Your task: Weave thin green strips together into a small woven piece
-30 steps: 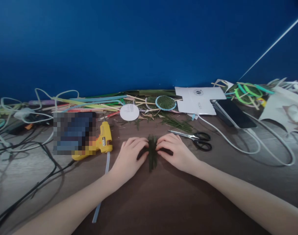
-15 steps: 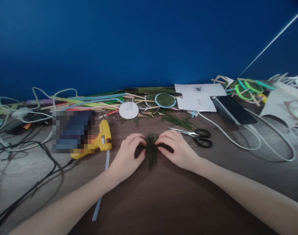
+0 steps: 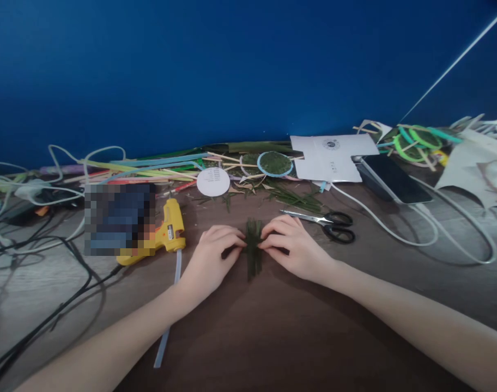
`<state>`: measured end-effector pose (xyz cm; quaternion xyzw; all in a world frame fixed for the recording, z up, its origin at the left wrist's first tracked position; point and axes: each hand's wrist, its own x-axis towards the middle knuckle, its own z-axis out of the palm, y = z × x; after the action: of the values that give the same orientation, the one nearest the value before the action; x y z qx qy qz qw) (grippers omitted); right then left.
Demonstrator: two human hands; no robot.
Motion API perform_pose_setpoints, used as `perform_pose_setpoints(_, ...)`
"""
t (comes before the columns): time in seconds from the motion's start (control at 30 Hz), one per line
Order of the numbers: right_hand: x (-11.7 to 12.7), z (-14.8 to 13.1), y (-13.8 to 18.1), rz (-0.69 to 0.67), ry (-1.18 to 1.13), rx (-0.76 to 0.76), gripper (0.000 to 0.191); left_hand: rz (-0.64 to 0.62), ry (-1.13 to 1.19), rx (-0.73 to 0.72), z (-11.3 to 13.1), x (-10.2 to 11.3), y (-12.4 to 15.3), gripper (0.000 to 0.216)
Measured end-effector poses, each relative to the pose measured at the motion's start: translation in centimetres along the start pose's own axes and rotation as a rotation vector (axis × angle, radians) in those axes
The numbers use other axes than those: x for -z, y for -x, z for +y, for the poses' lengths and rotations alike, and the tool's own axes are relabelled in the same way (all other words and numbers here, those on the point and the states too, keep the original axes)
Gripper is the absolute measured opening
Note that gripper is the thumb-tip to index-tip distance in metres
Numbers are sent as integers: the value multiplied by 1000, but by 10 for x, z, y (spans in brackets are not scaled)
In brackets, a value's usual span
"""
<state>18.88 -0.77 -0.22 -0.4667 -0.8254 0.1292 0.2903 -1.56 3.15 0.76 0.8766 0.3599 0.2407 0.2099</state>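
A small bundle of dark green leaf strips (image 3: 254, 251) lies on the brown table (image 3: 273, 337) between my two hands. My left hand (image 3: 213, 257) pinches its left side with curled fingers. My right hand (image 3: 294, 249) pinches its right side in the same way. Both sets of fingertips press against the strips at the bundle's middle. Black-handled scissors (image 3: 328, 224) lie just right of my right hand. A yellow glue gun (image 3: 167, 231) lies to the left of my left hand, with a clear glue stick (image 3: 169, 313) trailing toward me.
Along the blue wall lie coloured straws (image 3: 142, 170), a white paper disc (image 3: 213, 181), round leaf-covered discs (image 3: 274, 163), loose leaves, white card (image 3: 332, 158), a phone (image 3: 391, 179) with a white cable (image 3: 428, 231), and green rings (image 3: 416, 139). Black and white cables (image 3: 48, 239) cover the left side.
My fingers have drawn closer on the leaf bundle, which looks narrower and more gathered. The view has shifted slightly, so the things at the back sit a little higher.
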Motion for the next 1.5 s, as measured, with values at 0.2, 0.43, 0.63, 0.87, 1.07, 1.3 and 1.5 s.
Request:
perform_pose_setpoints(0.2,1,-1,0,-17,-2,-16,14,-24,-11,17,2,1,-1,13)
perform_pose_setpoints(0.43,3,-3,-1,13,25,-43,14,-12,-19,70,5,1,0,10)
perform_pose_setpoints(0.63,3,-5,1,15,45,57,18,-62,-53,85,8,2,0,12)
perform_pose_setpoints(0.87,-1,-5,1,2,33,60,16,-95,-94,77,8,1,-1,12)
perform_pose_setpoints(1.07,-1,-5,1,6,19,59,16,-109,-122,70,8,0,0,10)
perform_pose_setpoints(1.3,2,-4,0,61,-27,-23,16,-87,-73,72,7,1,0,9)
perform_pose_setpoints(1.5,5,-4,-2,86,-2,-159,10,-64,-23,90,6,2,1,14)
